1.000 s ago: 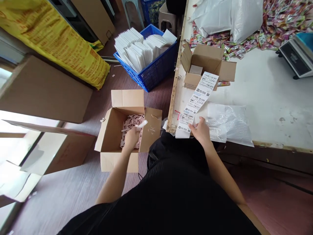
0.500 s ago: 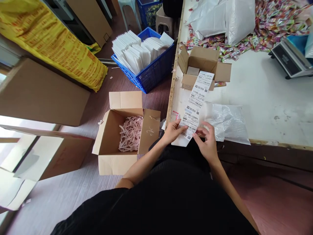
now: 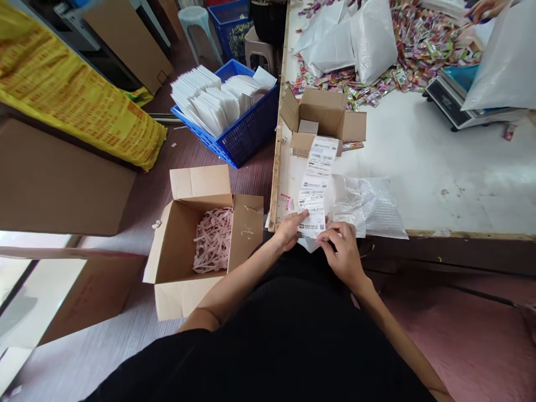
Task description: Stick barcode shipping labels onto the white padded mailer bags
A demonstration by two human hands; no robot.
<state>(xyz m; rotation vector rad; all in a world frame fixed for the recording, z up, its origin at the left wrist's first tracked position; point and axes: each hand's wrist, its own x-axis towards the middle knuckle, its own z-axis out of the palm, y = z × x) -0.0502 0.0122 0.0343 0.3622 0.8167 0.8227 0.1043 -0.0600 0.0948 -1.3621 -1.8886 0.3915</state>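
Note:
A long strip of printed shipping labels point(image 3: 320, 163) runs from the small open cardboard box point(image 3: 322, 99) down to the table's near edge. My left hand point(image 3: 290, 230) grips the left side of its near end, thumb on top and fingers underneath. At the lower right corner of the same end, my right hand point(image 3: 345, 254) is closed in a pinch on the strip's edge. A white piece pokes out below the labels between my hands. Just right of the strip lies a white bubble-wrap mailer point(image 3: 379, 206), close to my right hand's knuckles.
On the floor at left stand an open carton point(image 3: 167, 245) with pink paper strips and a blue basket point(image 3: 251, 125) of white envelopes. Candy-like packets point(image 3: 427, 42), white bags point(image 3: 372, 44) and a scale point(image 3: 448, 103) occupy the table's far side. A co-worker's hand point(image 3: 488, 8) shows top right.
The strip's near end has been drawn in and now bends between my hands. My right hand has closed in on its corner. A co-worker's hand and a large white bag have appeared at upper right.

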